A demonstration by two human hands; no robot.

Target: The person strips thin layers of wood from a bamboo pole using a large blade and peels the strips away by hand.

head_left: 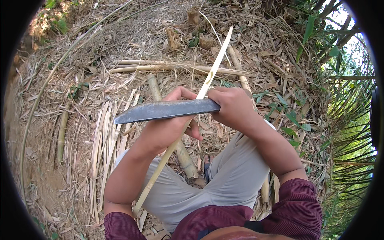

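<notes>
Mid-shave on long pale split bamboo strip (212, 72), lying diagonally across lap. Left hand (166, 128) clamped around strip mid-length; right hand (232, 108) fisted on handle of broad dark steel blade (166, 111), edge crossing strip. Pile of finished thin bamboo slats (105, 132) beside left knee; uncut green bamboo poles (154, 88) remain ahead.

The right hand (234, 106) hides the knife (166, 111) handle, probably.

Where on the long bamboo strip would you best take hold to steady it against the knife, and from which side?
Hold the bamboo strip just below the knife, from the person's left, where the left hand grips it; the far end is thin and unsupported.
</notes>
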